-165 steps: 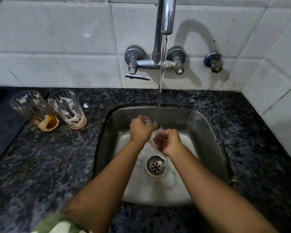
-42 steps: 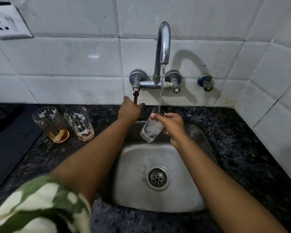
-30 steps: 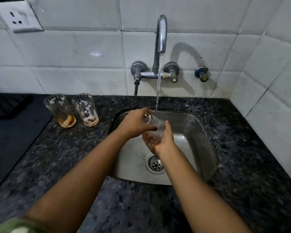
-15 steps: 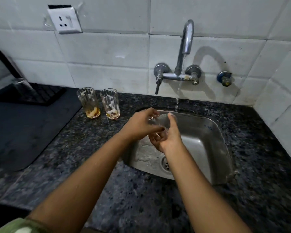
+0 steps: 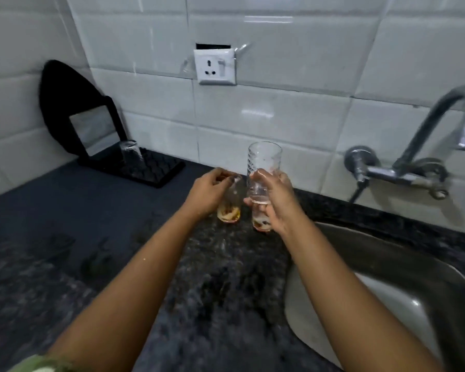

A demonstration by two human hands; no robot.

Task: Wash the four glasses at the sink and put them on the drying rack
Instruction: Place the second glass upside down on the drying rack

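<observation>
The right hand (image 5: 273, 202) holds a clear, ribbed drinking glass (image 5: 263, 162) upright, fingers wrapped round its lower half, just above the dark speckled stone tabletop (image 5: 212, 285). This glass looks rinsed and free of residue. Directly behind and below it stands a second glass with reddish dregs in its base (image 5: 261, 224), largely hidden by the right hand. The left hand (image 5: 210, 193) is closed over the rim of a third glass with amber dregs (image 5: 228, 210), which stands on the tabletop just beside the other dirty one; whether it has lifted off the surface cannot be told.

One clear glass already sits upside down (image 5: 130, 154) on the black ridged drying rack (image 5: 145, 167) at the back left, against the white tiled wall (image 5: 279, 116). The steel sink (image 5: 387, 264) lies to the right, under the chrome wall tap (image 5: 427, 135).

So the step in hand appears to be a swap: the clean glass is on its way to the rack while the left hand collects the next dirty one. By that reading, one glass is racked, one is washed but not yet placed, and two remain to wash.

The next move calls for carrying the clean glass left across the tabletop, turning it mouth-down and setting it on the rack near the first without knocking it. Wet glass in wet fingers could slip, so a firm hold matters, as does keeping the two held glasses apart.
</observation>
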